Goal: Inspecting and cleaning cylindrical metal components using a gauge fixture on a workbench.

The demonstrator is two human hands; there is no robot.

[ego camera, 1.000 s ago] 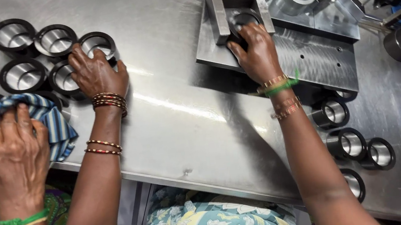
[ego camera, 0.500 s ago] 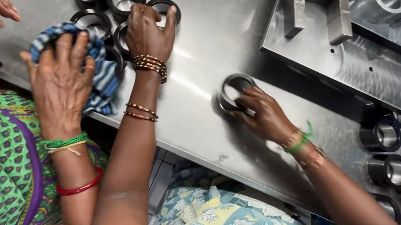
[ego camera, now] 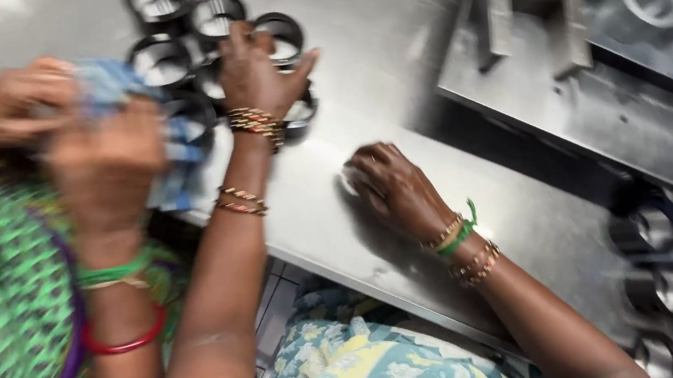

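My left hand rests on a cluster of black-rimmed metal rings at the back left of the steel table, fingers curled over one ring and thumb spread out. Nearer the front edge, my right hand lies closed over a single metal ring; only a sliver of that ring shows under the fingers. Both of my wrists carry bangles.
A co-worker in green at the left wipes with a blue striped cloth, their hand close to my left forearm. A steel fixture block on a plate stands at the back right. More rings line the right edge.
My right hand took a ring off the fixture and dragged it across the table toward the front edge. My left hand stayed on the ring cluster. The co-worker's hands keep wiping.
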